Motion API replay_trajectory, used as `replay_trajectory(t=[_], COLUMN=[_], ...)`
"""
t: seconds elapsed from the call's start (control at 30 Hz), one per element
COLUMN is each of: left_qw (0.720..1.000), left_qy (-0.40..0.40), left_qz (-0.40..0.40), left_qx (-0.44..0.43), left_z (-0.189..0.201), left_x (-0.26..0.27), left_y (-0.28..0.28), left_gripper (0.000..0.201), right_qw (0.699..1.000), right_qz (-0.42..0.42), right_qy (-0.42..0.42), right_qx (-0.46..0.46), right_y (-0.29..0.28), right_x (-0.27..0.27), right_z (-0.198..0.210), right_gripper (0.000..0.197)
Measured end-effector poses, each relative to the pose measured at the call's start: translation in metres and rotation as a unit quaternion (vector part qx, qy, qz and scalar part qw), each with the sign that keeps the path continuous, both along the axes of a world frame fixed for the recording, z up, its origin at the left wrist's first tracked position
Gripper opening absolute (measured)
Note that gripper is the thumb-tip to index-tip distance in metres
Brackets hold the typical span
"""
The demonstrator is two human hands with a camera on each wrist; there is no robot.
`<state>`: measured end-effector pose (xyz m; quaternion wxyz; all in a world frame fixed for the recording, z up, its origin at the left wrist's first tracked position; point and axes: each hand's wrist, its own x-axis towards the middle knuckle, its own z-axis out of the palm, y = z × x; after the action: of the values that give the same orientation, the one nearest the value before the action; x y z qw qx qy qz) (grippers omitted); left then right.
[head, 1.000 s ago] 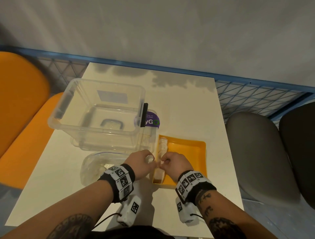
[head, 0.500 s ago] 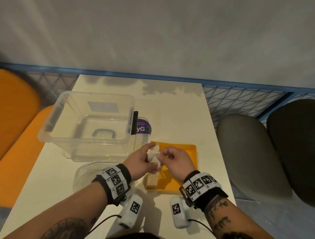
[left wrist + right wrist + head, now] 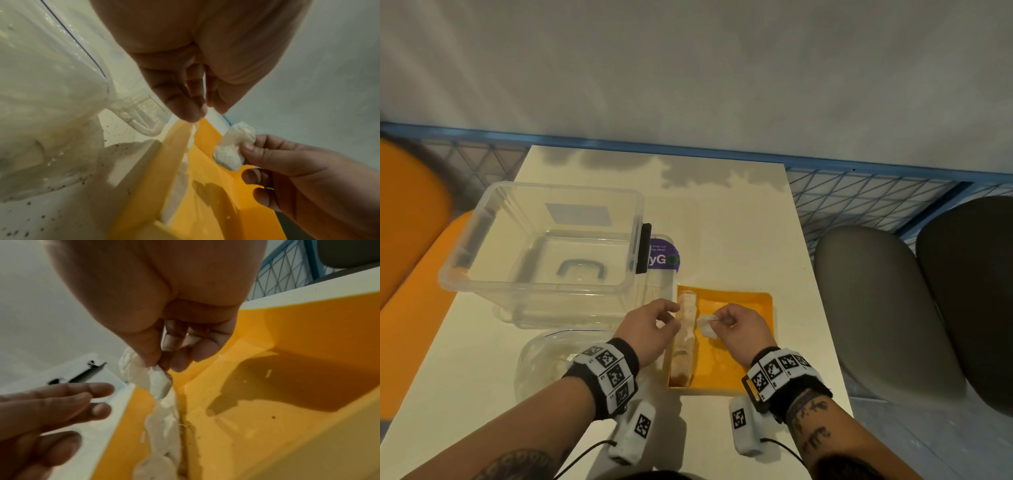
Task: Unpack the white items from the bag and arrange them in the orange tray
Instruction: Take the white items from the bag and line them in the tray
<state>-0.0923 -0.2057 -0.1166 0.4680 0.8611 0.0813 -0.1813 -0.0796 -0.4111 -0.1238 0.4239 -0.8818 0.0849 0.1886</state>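
Note:
An orange tray sits on the table in front of me. A row of white items lies along its left wall, also seen in the right wrist view as white items. My right hand pinches one soft white piece between thumb and fingers just above the tray floor, right of the row; the left wrist view shows that white piece too. My left hand hovers at the tray's left rim, fingers relaxed and holding nothing. The clear plastic bag lies under my left wrist.
A large clear plastic bin stands at the back left, with a purple-labelled container beside it. Two grey chairs are to the right of the table, and an orange seat is to the left.
Both hands held the white piece together above the tray. Now the left hand has let go and drawn left, and the right hand alone holds the piece, lower over the tray.

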Motion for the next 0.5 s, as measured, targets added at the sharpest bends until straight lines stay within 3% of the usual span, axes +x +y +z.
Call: replay_trajectory(t=[0.2,0.33,0.5], left_qw=[0.996,0.995,0.995], left_qy=[0.065,0.075,0.084], left_qz=[-0.019,-0.013,-0.015], left_qx=[0.061,0.061,0.051], left_z=[-0.013,-0.019,-0.025], left_x=[0.002,0.001,0.003], left_y=[-0.006,-0.008,-0.004], left_gripper=[0.051,0.049,0.048], right_qw=[0.997,0.991,0.983], right_qz=[-0.039,-0.094,-0.155], right_qy=[0.065,0.091,0.102], right_qx=[-0.021,-0.028,-0.014], right_y=[0.003,0.011,0.018], right_x=[0.027,0.043,0.05], right_z=[-0.024,-0.035,-0.045], right_gripper=[0.005,0.021,0.02])
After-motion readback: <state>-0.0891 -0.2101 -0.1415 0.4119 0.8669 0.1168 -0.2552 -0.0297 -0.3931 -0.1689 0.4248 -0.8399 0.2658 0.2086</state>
